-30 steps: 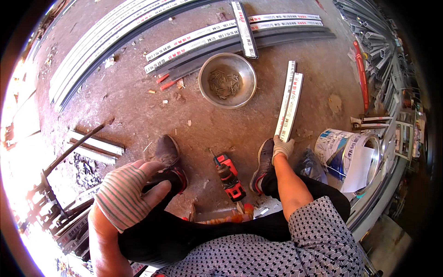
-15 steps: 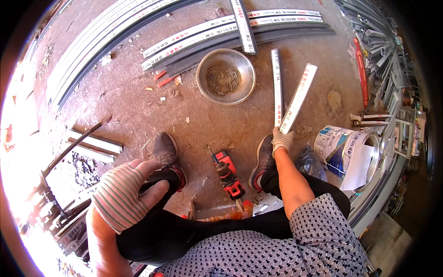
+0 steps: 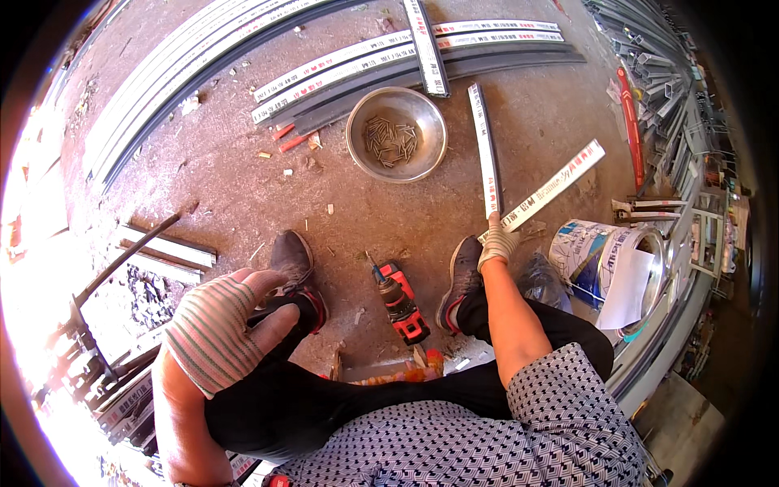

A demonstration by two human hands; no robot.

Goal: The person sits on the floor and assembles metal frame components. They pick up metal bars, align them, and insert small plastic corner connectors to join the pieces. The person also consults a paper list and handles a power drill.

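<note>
My right hand (image 3: 498, 244), in a striped glove, is closed on the near end of a metal profile strip (image 3: 556, 186) with a white printed film. The strip slants off to the far right. A second filmed profile strip (image 3: 484, 144) points away from me, and my fingertips touch its near end; whether they grip it too cannot be told. Over my left knee is my left hand (image 3: 221, 327), also gloved, its thumb apart from loosely bent fingers and nothing in it. A red and black cordless drill (image 3: 400, 304) lies between my shoes.
Beyond the drill stands a metal bowl (image 3: 354, 148) of screws. Long filmed profiles (image 3: 341, 79) lie at the back, with one across them (image 3: 428, 57). A paint bucket (image 3: 591, 258) stands by my right knee. A red tool (image 3: 630, 130) lies near stacked metal tubes (image 3: 661, 89).
The slanting strip in my right hand has swung clockwise, its far end moving right and nearer. The other strip's far end has shifted slightly left. My left hand stays nearly still.
</note>
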